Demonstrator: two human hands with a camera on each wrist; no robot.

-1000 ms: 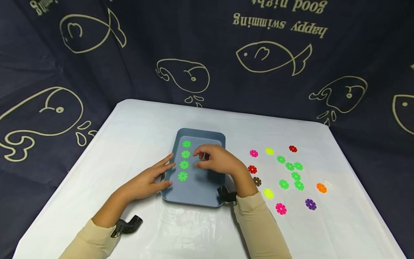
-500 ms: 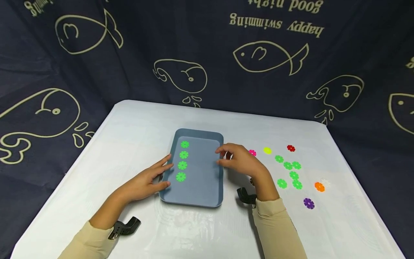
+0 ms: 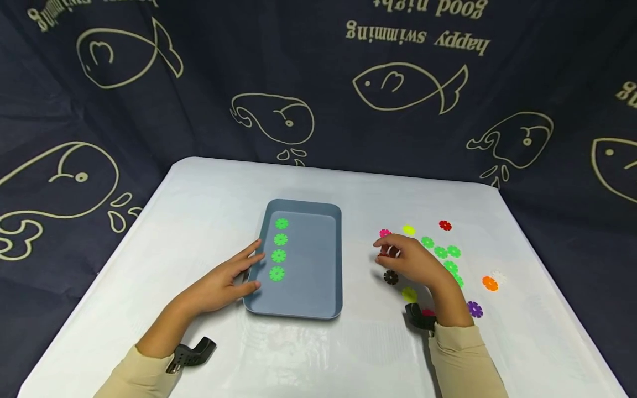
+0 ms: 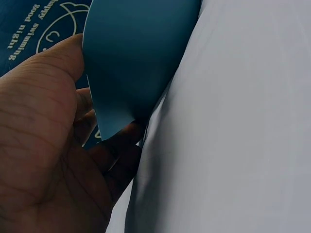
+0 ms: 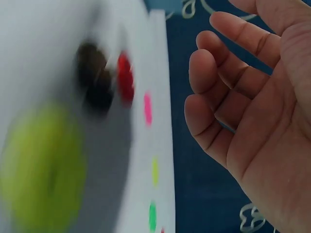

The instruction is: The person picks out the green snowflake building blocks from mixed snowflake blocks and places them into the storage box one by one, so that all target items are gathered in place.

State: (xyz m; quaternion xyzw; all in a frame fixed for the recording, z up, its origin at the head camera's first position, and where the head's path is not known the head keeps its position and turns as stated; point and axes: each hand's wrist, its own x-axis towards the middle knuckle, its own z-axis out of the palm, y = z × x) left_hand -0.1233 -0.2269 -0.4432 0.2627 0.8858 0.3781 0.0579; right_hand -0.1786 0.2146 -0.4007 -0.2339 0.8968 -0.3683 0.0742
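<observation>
A blue-grey tray (image 3: pixel 311 265) lies on the white table, with a column of green snowflake discs (image 3: pixel 278 256) along its left side. My left hand (image 3: pixel 224 282) rests its spread fingers against the tray's left rim; the left wrist view shows the thumb touching the tray wall (image 4: pixel 141 53). Right of the tray, my right hand (image 3: pixel 418 262) hovers above loose discs, fingers loosely bent and holding nothing. Below it are a brown disc (image 3: pixel 390 277) and a red disc (image 5: pixel 125 77), the latter mostly hidden by the fingers in the head view.
More discs lie scattered on the right: green (image 3: pixel 440 252), yellow (image 3: pixel 409 230), red (image 3: pixel 445 225), orange (image 3: pixel 490 283), purple (image 3: pixel 475 309) and a faint white one (image 3: pixel 499 276). A dark fish-print cloth (image 3: pixel 318 66) hangs behind the table.
My right hand has moved from over the tray, across its right rim, to above the loose discs. My left hand stays at the left rim; the column of green discs is unchanged.
</observation>
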